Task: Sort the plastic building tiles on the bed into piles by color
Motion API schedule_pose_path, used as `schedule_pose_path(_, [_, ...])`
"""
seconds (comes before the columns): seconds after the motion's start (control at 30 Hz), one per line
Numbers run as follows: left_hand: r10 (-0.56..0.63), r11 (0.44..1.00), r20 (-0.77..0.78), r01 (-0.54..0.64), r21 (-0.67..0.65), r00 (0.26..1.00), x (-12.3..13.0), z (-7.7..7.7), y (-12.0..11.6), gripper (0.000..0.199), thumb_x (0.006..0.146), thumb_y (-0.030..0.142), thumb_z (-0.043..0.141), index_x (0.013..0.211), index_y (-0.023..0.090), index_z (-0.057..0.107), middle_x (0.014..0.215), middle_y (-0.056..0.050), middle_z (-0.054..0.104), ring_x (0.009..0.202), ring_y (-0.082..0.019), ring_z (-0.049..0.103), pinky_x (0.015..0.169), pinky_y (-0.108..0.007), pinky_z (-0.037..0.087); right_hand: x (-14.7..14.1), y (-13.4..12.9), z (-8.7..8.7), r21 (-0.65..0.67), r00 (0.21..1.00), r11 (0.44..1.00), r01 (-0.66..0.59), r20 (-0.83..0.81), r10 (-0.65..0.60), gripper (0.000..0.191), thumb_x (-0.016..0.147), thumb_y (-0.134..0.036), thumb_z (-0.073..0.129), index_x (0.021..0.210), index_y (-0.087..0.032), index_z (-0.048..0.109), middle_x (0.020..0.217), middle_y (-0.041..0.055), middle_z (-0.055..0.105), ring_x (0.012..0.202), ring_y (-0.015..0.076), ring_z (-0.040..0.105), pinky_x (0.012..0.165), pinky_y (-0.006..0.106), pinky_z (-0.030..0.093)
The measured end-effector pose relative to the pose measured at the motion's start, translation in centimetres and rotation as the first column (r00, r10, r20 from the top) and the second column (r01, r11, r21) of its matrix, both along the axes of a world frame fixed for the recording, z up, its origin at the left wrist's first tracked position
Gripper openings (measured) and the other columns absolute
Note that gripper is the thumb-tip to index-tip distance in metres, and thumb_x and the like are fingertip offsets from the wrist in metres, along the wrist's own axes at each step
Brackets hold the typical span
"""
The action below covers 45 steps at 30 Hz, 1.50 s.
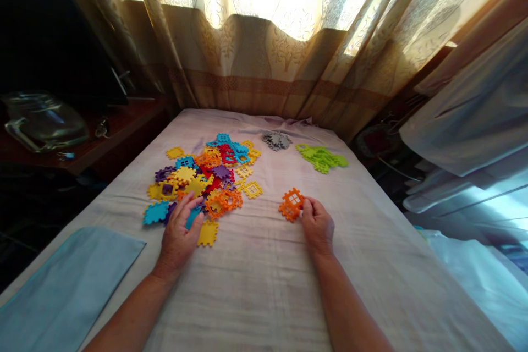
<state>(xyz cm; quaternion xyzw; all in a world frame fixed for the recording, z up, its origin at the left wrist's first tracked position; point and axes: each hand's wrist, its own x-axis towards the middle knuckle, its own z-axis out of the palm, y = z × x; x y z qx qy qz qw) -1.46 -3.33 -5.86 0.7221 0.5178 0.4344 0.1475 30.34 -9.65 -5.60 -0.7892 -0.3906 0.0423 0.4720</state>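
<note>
A mixed heap of plastic interlocking tiles (220, 170) in yellow, orange, blue, purple and red lies left of centre on the sheet. My left hand (181, 231) rests at its near edge with fingers spread, over a blue tile (193, 219) it partly hides. Beside its thumb lies a yellow square tile (208, 234). My right hand (317, 224) pinches orange window tiles (292, 203) between thumb and fingers, to the right of the heap. At least two orange pieces overlap there; whether they are joined I cannot tell.
Behind, a grey tile pile (276, 141) and a lime-green tile pile (322, 158) lie on the white sheet (256, 297). A folded blue cloth (78, 280) covers the near left. A glass jug (45, 121) stands on the dark side table; a patterned curtain (264, 60) hangs behind.
</note>
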Motion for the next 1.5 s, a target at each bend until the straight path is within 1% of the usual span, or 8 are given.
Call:
schedule_pose_path(0.2, [-0.003,1.000,-0.005,0.003,0.008,1.000,0.1,0.1,0.1,0.037,0.091,0.042,0.050,0.120,0.024,0.065,0.139,-0.008,0.058,0.131,-0.025,0.052,0.114,-0.044,0.040,0.4,0.3,0.0,-0.116,1.000,0.993,0.012,0.011,-0.011,0.052,0.083,-0.052,0.038,0.102,-0.018,0.073,0.084,0.0090,0.074,0.074,0.0214,0.064,0.071,0.032,0.047])
schedule_pose_path(0.4, [-0.002,1.000,-0.007,0.002,0.003,1.000,0.1,0.2,0.0,0.038,0.091,0.042,0.049,0.119,0.022,0.065,0.138,-0.010,0.058,0.131,-0.025,0.052,0.114,-0.045,0.039,0.6,0.4,-0.3,-0.051,0.992,0.998,0.023,0.129,-0.016,0.050,0.084,-0.046,0.042,0.107,-0.013,0.070,0.094,0.0111,0.066,0.066,0.0170,0.057,0.071,0.034,0.048])
schedule_pose_path(0.53, [-0.007,1.000,-0.008,0.007,-0.023,1.000,0.1,0.3,0.0,0.039,0.090,0.041,0.049,0.119,0.021,0.066,0.138,-0.010,0.058,0.130,-0.025,0.053,0.114,-0.045,0.039,0.1,0.2,-0.3,0.022,0.973,0.999,-0.045,0.229,0.039,0.042,0.087,-0.042,0.043,0.102,-0.015,0.070,0.092,0.0091,0.064,0.068,0.0165,0.057,0.069,0.032,0.048])
schedule_pose_path(0.67, [-0.008,1.000,0.003,0.008,-0.029,1.000,0.2,0.3,-0.1,0.037,0.090,0.039,0.049,0.119,0.022,0.066,0.136,-0.010,0.059,0.131,-0.025,0.053,0.114,-0.045,0.039,-3.0,0.3,0.3,0.100,0.907,0.970,-0.223,0.385,0.169,0.031,0.092,-0.034,0.045,0.100,-0.019,0.071,0.096,0.0089,0.066,0.087,0.0192,0.062,0.079,0.032,0.050])
schedule_pose_path(0.83, [-0.014,1.000,0.010,0.014,-0.022,1.000,0.2,0.2,0.0,0.036,0.090,0.038,0.050,0.119,0.022,0.066,0.136,-0.010,0.060,0.131,-0.025,0.053,0.115,-0.047,0.038,-9.2,1.6,1.1,-0.045,0.727,0.860,-0.508,0.513,0.456,0.024,0.090,-0.028,0.056,0.107,-0.020,0.071,0.104,0.0105,0.067,0.097,0.0220,0.061,0.088,0.034,0.049])
schedule_pose_path(1.03, [-0.029,1.000,0.007,0.029,-0.012,1.000,0.3,0.2,0.0,0.036,0.091,0.036,0.049,0.118,0.020,0.065,0.138,-0.011,0.059,0.131,-0.025,0.053,0.114,-0.047,0.039,-12.5,3.5,0.8,-0.188,0.656,0.821,-0.539,0.517,0.549,0.029,0.086,-0.029,0.065,0.113,-0.022,0.069,0.113,0.0116,0.066,0.102,0.0251,0.058,0.089,0.038,0.049])
schedule_pose_path(1.23, [-0.031,0.999,0.000,0.031,-0.006,1.000,0.5,0.2,0.0,0.036,0.091,0.035,0.049,0.119,0.020,0.066,0.139,-0.011,0.058,0.132,-0.025,0.052,0.114,-0.046,0.039,-12.1,3.7,0.3,-0.076,0.692,0.834,-0.546,0.520,0.501,0.021,0.091,-0.023,0.056,0.103,-0.021,0.073,0.104,0.0100,0.067,0.096,0.0216,0.059,0.087,0.035,0.049])
schedule_pose_path(1.5, [-0.016,0.999,-0.012,0.015,-0.035,1.000,0.3,0.3,-0.1,0.036,0.090,0.038,0.050,0.119,0.022,0.066,0.137,-0.010,0.059,0.130,-0.026,0.053,0.113,-0.047,0.040,-7.9,4.1,1.1,0.155,0.874,0.891,-0.427,0.322,0.363,0.028,0.092,-0.032,0.049,0.091,-0.020,0.074,0.092,0.0089,0.071,0.086,0.0190,0.064,0.083,0.032,0.051])
